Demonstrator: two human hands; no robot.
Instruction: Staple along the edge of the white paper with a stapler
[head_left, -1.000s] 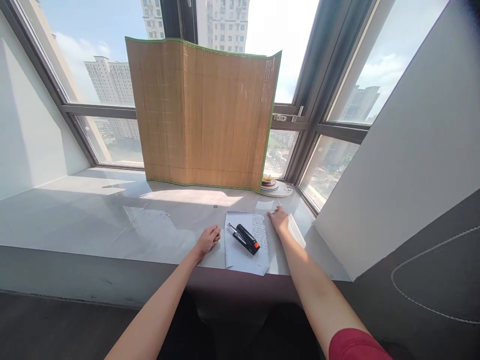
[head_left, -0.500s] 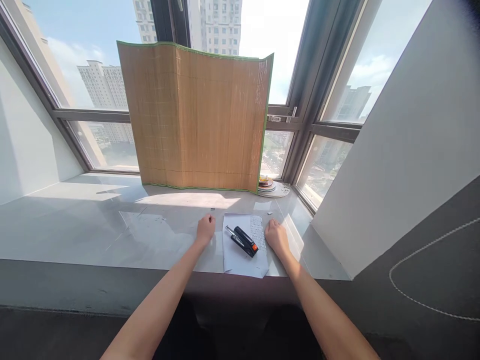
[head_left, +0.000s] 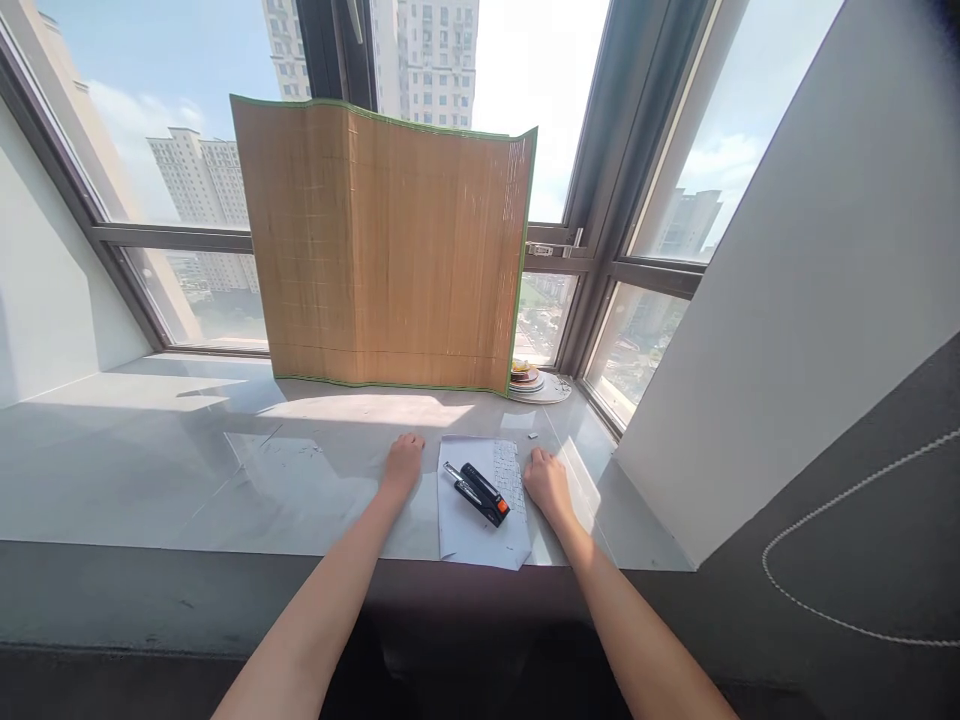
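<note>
Between my hands a sheet of white paper (head_left: 472,535) lies on the grey sill, with writing along its right side. A black stapler (head_left: 480,492) with an orange end rests on it, slanting down to the right. My left hand (head_left: 403,465) is on the sill left of the paper, its fingers curled; whatever is under them is hidden. Just right of the paper, my right hand (head_left: 547,480) rests with bent fingers, and its palm side cannot be seen. A small light piece (head_left: 532,436) lies beyond my right hand.
A bamboo mat (head_left: 390,250) with green edging stands upright against the window behind the sill (head_left: 142,470). Stacked plates (head_left: 541,386) sit at its right end. A slanting white wall (head_left: 742,290) closes off the right side, where a beaded cord (head_left: 787,590) hangs.
The view has shifted slightly, so everything sits a little lower and further left. My left hand has moved forward over the spot where a small dark piece lay; that piece no longer shows.
</note>
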